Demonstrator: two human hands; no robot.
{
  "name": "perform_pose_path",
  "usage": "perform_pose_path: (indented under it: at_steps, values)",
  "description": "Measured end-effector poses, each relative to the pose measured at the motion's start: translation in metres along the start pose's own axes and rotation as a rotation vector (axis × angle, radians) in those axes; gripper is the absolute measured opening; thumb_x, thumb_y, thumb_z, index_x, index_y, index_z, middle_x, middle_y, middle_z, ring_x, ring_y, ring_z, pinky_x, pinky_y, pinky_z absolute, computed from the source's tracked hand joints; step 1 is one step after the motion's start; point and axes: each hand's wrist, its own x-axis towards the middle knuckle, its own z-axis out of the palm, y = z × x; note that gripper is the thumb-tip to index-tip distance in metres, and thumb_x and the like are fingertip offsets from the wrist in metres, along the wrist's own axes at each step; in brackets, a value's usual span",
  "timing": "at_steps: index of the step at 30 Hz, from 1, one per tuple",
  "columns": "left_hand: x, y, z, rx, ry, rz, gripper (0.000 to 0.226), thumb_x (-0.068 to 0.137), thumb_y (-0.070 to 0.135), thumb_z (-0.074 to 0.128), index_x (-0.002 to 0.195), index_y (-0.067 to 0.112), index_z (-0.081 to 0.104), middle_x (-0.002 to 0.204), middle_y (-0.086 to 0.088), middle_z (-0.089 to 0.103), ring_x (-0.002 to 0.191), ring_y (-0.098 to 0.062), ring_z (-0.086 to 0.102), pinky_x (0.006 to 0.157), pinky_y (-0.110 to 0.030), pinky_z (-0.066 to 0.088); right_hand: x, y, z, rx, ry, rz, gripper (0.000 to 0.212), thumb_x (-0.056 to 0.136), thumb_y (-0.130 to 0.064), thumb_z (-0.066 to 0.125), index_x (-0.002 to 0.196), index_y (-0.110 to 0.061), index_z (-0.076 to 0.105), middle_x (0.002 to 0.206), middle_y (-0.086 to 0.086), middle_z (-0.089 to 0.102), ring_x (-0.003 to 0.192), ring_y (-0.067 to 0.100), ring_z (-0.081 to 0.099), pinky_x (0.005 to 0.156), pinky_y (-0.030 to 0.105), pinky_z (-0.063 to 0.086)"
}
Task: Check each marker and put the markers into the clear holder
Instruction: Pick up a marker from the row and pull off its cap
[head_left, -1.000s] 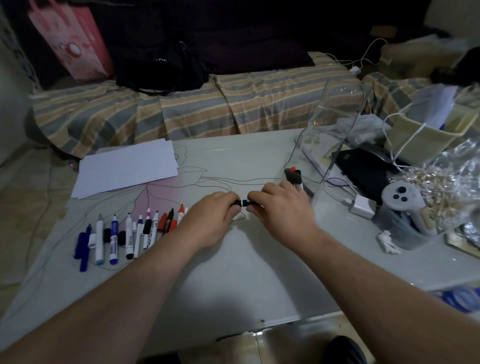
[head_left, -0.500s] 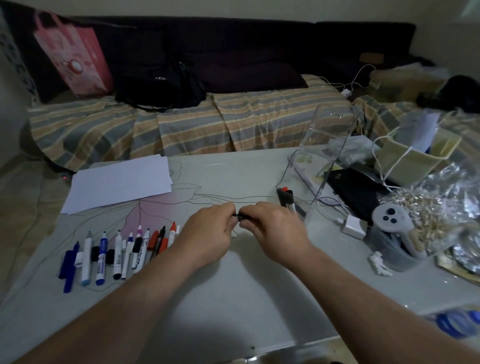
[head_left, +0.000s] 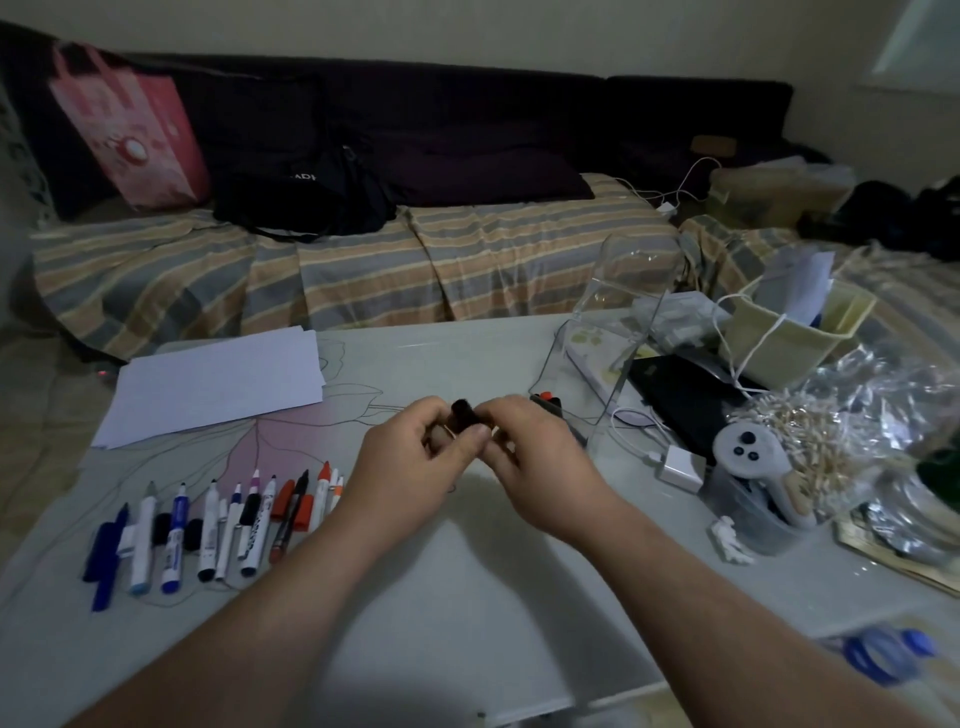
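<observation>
Both the left hand (head_left: 415, 457) and the right hand (head_left: 530, 457) are pinching a black marker (head_left: 462, 415) just above the table (head_left: 467, 597), near the clear holder (head_left: 618, 332). It is looking light, stiff and smooth, so gripping barrel and cap separately should be suiting it.

Dim, greyish indoor light throughout. A pale window patch (head_left: 919, 41) at the upper right gives the only visible brightness. The counter (head_left: 467, 597) shows a soft sheen and a dark shadow under the left hand (head_left: 415, 467) and right hand (head_left: 530, 462), both slightly motion-blurred. The sofa back (head_left: 467, 119) beyond the counter is nearly black. Edges bend with wide-angle distortion; corners are soft.
</observation>
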Motion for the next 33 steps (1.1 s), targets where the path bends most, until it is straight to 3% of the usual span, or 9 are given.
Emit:
perform_pose_path:
  at_steps: [4, 7, 10, 12, 17, 21, 24, 29, 33]
  values:
    - [-0.004, -0.01, 0.002, 0.094, -0.135, 0.034, 0.013, 0.091, 0.041, 0.068, 0.101, 0.033, 0.066, 0.075, 0.001, 0.066, 0.066, -0.008, 0.06, 0.065, -0.022, 0.047, 0.012, 0.007, -0.037, 0.005, 0.242, 0.171, 0.022, 0.096, -0.027, 0.064, 0.118, -0.022, 0.063, 0.095, -0.004, 0.068, 0.083, 0.014, 0.066, 0.078, 0.041, 0.056]
    - [-0.009, -0.018, 0.006, 0.19, -0.256, 0.026, 0.017, 0.091, 0.043, 0.065, 0.107, 0.038, 0.063, 0.081, 0.009, 0.066, 0.075, -0.007, 0.061, 0.071, -0.022, 0.05, 0.013, 0.018, -0.072, 0.056, 0.393, 0.309, 0.052, 0.098, -0.024, 0.062, 0.141, -0.041, 0.037, 0.105, -0.003, 0.069, 0.081, 0.011, 0.068, 0.072, 0.036, 0.057]
    - [-0.011, -0.026, 0.013, 0.277, -0.333, 0.05, 0.018, 0.091, 0.041, 0.063, 0.109, 0.038, 0.064, 0.083, 0.012, 0.065, 0.081, -0.003, 0.059, 0.073, -0.022, 0.049, 0.009, 0.031, -0.079, -0.023, 0.487, 0.296, 0.054, 0.1, -0.019, 0.061, 0.141, -0.04, 0.032, 0.101, -0.004, 0.065, 0.075, 0.002, 0.064, 0.069, 0.034, 0.055]
    - [-0.014, -0.028, 0.019, 0.325, -0.371, 0.078, 0.02, 0.091, 0.04, 0.061, 0.111, 0.037, 0.064, 0.085, 0.014, 0.064, 0.085, -0.002, 0.058, 0.075, -0.022, 0.047, 0.008, 0.039, -0.074, -0.044, 0.48, 0.288, 0.049, 0.1, -0.018, 0.06, 0.138, -0.036, 0.036, 0.1, -0.006, 0.061, 0.077, 0.001, 0.062, 0.07, 0.035, 0.055]
    - [-0.012, -0.027, 0.035, 0.354, -0.39, 0.128, 0.023, 0.091, 0.037, 0.06, 0.114, 0.037, 0.065, 0.096, 0.017, 0.062, 0.09, -0.002, 0.059, 0.085, -0.026, 0.049, 0.006, 0.059, -0.049, -0.278, 0.218, 0.196, 0.051, 0.097, -0.018, 0.061, 0.139, -0.041, 0.042, 0.107, 0.0, 0.068, 0.091, 0.026, 0.063, 0.078, 0.044, 0.054]
    - [-0.009, -0.026, 0.047, 0.35, -0.357, 0.165, 0.029, 0.092, 0.037, 0.058, 0.12, 0.039, 0.062, 0.107, 0.019, 0.057, 0.093, -0.002, 0.057, 0.089, -0.027, 0.048, 0.006, 0.067, -0.037, -0.404, -0.024, 0.303, 0.048, 0.1, -0.02, 0.043, 0.14, -0.047, 0.041, 0.112, 0.006, 0.069, 0.098, 0.032, 0.06, 0.071, 0.04, 0.048]
    - [-0.008, -0.025, 0.051, 0.339, -0.344, 0.166, 0.033, 0.092, 0.034, 0.059, 0.124, 0.039, 0.06, 0.115, 0.016, 0.055, 0.097, -0.004, 0.057, 0.091, -0.027, 0.048, 0.005, 0.066, -0.034, -0.402, -0.159, 0.397, 0.053, 0.095, -0.021, 0.037, 0.14, -0.049, 0.04, 0.118, 0.009, 0.067, 0.11, 0.032, 0.056, 0.075, 0.04, 0.049]
    - [-0.007, -0.032, 0.047, 0.377, -0.377, 0.131, 0.031, 0.093, 0.034, 0.058, 0.124, 0.038, 0.063, 0.12, 0.015, 0.057, 0.103, -0.006, 0.057, 0.095, -0.028, 0.047, 0.001, 0.064, -0.039, -0.357, -0.143, 0.436, 0.062, 0.094, -0.019, 0.043, 0.149, -0.047, 0.034, 0.131, 0.011, 0.062, 0.116, 0.032, 0.056, 0.087, 0.044, 0.053]
    - [0.002, -0.047, 0.028, 0.473, -0.394, 0.058, 0.025, 0.093, 0.034, 0.059, 0.115, 0.038, 0.068, 0.111, 0.015, 0.063, 0.103, -0.008, 0.057, 0.095, -0.033, 0.049, 0.004, 0.043, -0.042, -0.331, 0.145, 0.336, 0.063, 0.093, -0.016, 0.052, 0.152, -0.035, 0.039, 0.131, 0.002, 0.055, 0.11, 0.026, 0.056, 0.085, 0.041, 0.051]
